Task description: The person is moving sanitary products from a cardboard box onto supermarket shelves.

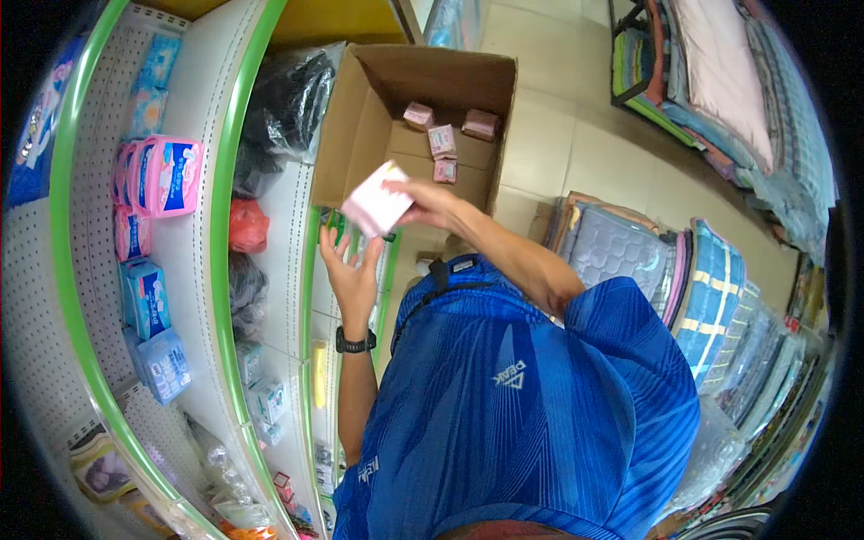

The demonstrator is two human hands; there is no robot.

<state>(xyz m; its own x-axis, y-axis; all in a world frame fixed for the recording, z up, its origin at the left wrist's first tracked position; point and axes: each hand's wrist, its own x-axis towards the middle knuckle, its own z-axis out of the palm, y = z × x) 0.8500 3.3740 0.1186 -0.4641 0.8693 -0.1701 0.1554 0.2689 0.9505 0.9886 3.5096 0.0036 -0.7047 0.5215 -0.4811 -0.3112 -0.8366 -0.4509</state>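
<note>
My right hand [428, 204] grips a pink-and-white package [378, 200], slightly blurred, above the near left corner of a cardboard box [351, 128]. Just below that package my left hand [351, 270] is raised with its fingers spread and nothing in it; a black watch is on the wrist. Several small pink packs [442, 142] lie inside the open box. To the left, pink packs with blue labels [169, 177] stand on a white shelf, with blue packs [145, 297] beside them.
Green-edged shelves [233, 223] run along my left. Black plastic bags [290, 101] and a red bag [248, 226] sit on a lower shelf. Folded quilts and mats [614, 243] stand at the right, and a rack of bedding [722, 74] is at the upper right.
</note>
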